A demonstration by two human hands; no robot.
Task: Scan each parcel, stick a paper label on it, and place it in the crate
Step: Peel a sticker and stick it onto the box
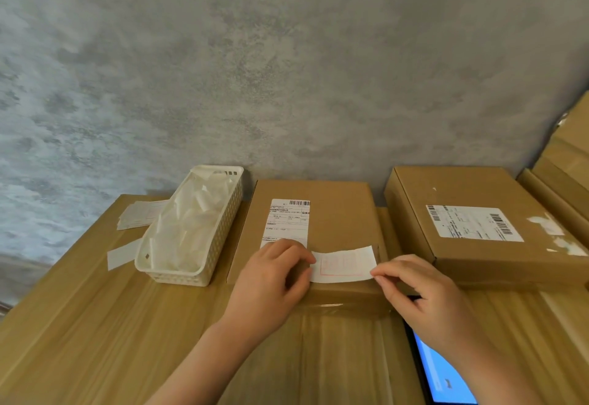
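paper label point(344, 264), thin and limp, lies across the near edge of the middle parcel point(338, 213) on the bench point(95, 325). left hand point(271, 280) pinches its left end, right hand point(424, 293) its right corner; hold it at both ends, taut, to prevent creasing.

Matt brown cardboard forms the parcel point(338, 213), its near edge sealed in glossy clear tape. A thin white paper label point(344, 264), printed faintly in red, lies across it. At 9 o'clock stands a white plastic basket point(220, 229) with perforated walls, stuffed with crumpled, translucent backing paper point(185, 226). At 3 o'clock, a second box point(471, 188) shows torn paper residue. The wall point(287, 70) is mottled grey, plaster-like.
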